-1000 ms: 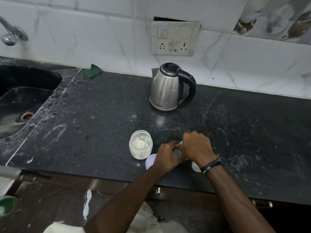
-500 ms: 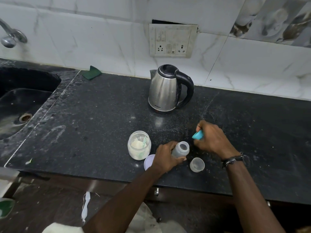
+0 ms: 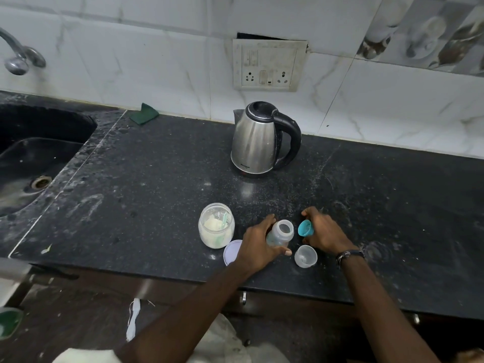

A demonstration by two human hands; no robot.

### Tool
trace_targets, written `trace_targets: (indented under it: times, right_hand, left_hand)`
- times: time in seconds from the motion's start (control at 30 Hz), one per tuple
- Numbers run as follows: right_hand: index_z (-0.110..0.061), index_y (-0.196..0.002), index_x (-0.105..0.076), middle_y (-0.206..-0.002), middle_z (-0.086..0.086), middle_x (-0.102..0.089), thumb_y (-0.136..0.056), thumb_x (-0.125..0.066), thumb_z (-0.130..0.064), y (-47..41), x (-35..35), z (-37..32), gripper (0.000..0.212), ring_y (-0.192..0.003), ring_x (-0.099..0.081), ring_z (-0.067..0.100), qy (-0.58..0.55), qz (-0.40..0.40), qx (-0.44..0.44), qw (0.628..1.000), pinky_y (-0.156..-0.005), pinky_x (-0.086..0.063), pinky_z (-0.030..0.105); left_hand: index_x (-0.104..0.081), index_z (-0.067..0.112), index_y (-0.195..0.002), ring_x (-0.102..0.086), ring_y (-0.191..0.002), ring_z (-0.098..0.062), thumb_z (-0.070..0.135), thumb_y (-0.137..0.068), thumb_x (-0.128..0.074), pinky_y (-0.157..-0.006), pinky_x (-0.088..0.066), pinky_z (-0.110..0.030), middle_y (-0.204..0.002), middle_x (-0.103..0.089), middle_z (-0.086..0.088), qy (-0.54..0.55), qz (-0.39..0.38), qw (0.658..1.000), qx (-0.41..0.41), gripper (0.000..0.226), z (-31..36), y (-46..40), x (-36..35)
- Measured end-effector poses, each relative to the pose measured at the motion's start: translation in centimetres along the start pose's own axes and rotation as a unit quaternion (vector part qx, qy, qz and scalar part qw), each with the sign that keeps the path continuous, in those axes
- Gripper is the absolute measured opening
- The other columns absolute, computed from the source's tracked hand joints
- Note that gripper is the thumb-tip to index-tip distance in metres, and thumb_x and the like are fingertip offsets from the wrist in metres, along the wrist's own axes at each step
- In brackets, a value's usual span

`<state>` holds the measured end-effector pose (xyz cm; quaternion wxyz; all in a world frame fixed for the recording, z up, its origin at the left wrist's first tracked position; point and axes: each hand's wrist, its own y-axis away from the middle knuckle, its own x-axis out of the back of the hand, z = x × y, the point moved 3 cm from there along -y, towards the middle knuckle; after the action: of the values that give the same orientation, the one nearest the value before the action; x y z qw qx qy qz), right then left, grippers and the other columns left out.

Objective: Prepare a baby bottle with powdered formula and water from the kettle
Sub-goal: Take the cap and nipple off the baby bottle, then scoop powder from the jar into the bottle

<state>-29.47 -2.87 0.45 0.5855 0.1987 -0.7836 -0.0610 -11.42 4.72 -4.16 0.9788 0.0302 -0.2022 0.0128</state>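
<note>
A small clear baby bottle (image 3: 280,233) stands uncapped near the counter's front edge, and my left hand (image 3: 258,244) grips its body. Just right of it, my right hand (image 3: 324,233) holds the bottle's blue teat ring (image 3: 305,228) low at the counter. A clear dome cap (image 3: 305,255) lies open side up in front of the ring. To the left stands an open glass jar of white formula powder (image 3: 216,226) with a pale green scoop inside. Its lilac lid (image 3: 231,251) lies flat by my left wrist. A steel kettle with a black handle (image 3: 258,140) stands further back.
The black granite counter (image 3: 146,189) is dusted with white specks. A dark sink (image 3: 28,163) with a tap (image 3: 18,57) lies at the left. A green scrub pad (image 3: 143,116) leans at the wall. A wall socket plate (image 3: 268,64) sits above the kettle.
Both hands were together on the bottle; my right hand unscrewed the blue teat ring, lifted it away to the right, then lowered it beside the bottle. The bottle's mouth is now uncovered.
</note>
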Motion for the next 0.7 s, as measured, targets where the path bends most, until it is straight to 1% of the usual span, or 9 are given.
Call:
trace_targets:
  times: [0.13,0.27,0.33,0.37,0.43,0.5,0.53,0.6,0.7]
  right_hand:
    - [-0.02,-0.139,-0.039,-0.133,0.013,-0.056,-0.065,-0.086,-0.019,-0.1,0.4,0.3,0.088,-0.12,-0.055,0.029,0.011,-0.01,0.003,1.0,-0.099,-0.047,0.044]
    - [-0.019,-0.141,-0.039,-0.137,0.013,-0.055,-0.062,-0.088,-0.02,-0.4,0.9,0.3,0.093,-0.123,-0.055,0.029,0.026,-0.019,0.006,0.999,-0.101,-0.047,0.043]
    - [-0.019,-0.142,-0.039,-0.138,0.013,-0.054,-0.062,-0.089,-0.019,-0.5,1.1,0.1,0.094,-0.124,-0.054,0.029,0.033,-0.031,0.004,0.999,-0.102,-0.047,0.043]
    - [-0.018,-0.142,-0.039,-0.139,0.013,-0.054,-0.062,-0.089,-0.019,-0.6,1.2,0.0,0.094,-0.124,-0.054,0.029,0.037,-0.037,0.002,0.999,-0.102,-0.047,0.043]
    - [-0.018,-0.141,-0.04,-0.138,0.013,-0.054,-0.062,-0.09,-0.02,-0.5,1.7,-0.4,0.094,-0.123,-0.054,0.029,0.047,-0.046,-0.002,0.998,-0.101,-0.048,0.043]
    - [-0.017,-0.138,-0.043,-0.134,0.014,-0.056,-0.062,-0.09,-0.022,-0.4,2.5,-0.9,0.089,-0.119,-0.056,0.03,0.063,-0.044,-0.007,0.997,-0.097,-0.049,0.044]
    - [-0.016,-0.135,-0.044,-0.132,0.014,-0.057,-0.063,-0.089,-0.024,-0.4,3.0,-1.4,0.085,-0.116,-0.057,0.03,0.072,-0.038,-0.007,0.997,-0.094,-0.05,0.044]
    - [-0.015,-0.13,-0.048,-0.128,0.014,-0.059,-0.069,-0.087,-0.029,-0.3,4.3,-2.8,0.074,-0.113,-0.058,0.031,0.087,-0.014,0.005,0.996,-0.092,-0.051,0.047]
    - [-0.016,-0.131,-0.051,-0.129,0.013,-0.06,-0.08,-0.078,-0.035,0.0,6.2,-6.4,0.061,-0.115,-0.058,0.031,0.074,0.035,0.063,0.995,-0.094,-0.05,0.048]
  left_hand:
    - [-0.033,0.009,-0.154,-0.045,-0.142,-0.019,0.034,-0.061,-0.094,-0.118,-0.037,-0.037,-0.151,-0.05,-0.007,0.002,0.007,1.0,-0.029,0.114,1.1,0.9,0.4]
    - [-0.033,0.013,-0.154,-0.04,-0.143,-0.008,0.039,-0.064,-0.091,-0.117,-0.034,-0.025,-0.155,-0.044,0.002,0.013,0.049,0.996,-0.076,0.11,2.9,2.2,1.8]
    - [-0.035,0.013,-0.153,-0.038,-0.144,-0.006,0.044,-0.066,-0.087,-0.117,-0.033,-0.022,-0.155,-0.041,0.007,0.018,0.08,0.991,-0.108,0.105,4.0,3.0,2.9]
    - [-0.037,0.011,-0.152,-0.039,-0.144,-0.008,0.043,-0.068,-0.087,-0.118,-0.034,-0.025,-0.154,-0.042,0.005,0.022,0.103,0.987,-0.125,0.102,4.5,3.3,3.7]
    - [-0.043,0.002,-0.147,-0.045,-0.143,-0.019,0.032,-0.069,-0.091,-0.118,-0.037,-0.034,-0.151,-0.049,-0.006,0.019,0.176,0.971,-0.158,0.097,5.0,4.2,5.4]
    - [-0.044,-0.008,-0.142,-0.051,-0.138,-0.029,0.026,-0.066,-0.093,-0.116,-0.04,-0.038,-0.145,-0.054,-0.015,0.008,0.255,0.951,-0.176,0.097,4.7,5.1,7.3]
    - [-0.042,-0.011,-0.142,-0.052,-0.137,-0.031,0.027,-0.064,-0.093,-0.116,-0.041,-0.037,-0.145,-0.054,-0.016,0.001,0.281,0.944,-0.176,0.1,4.2,5.4,8.3]
    - [-0.038,-0.008,-0.146,-0.049,-0.139,-0.028,0.035,-0.061,-0.093,-0.116,-0.04,-0.029,-0.15,-0.048,-0.011,-0.005,0.307,0.94,-0.151,0.11,2.9,5.9,10.3]
    - [-0.03,0.005,-0.154,-0.035,-0.147,-0.018,0.045,-0.052,-0.092,-0.116,-0.026,-0.011,-0.158,-0.034,-0.002,0.017,0.289,0.954,-0.073,0.126,0.5,6.1,12.1]
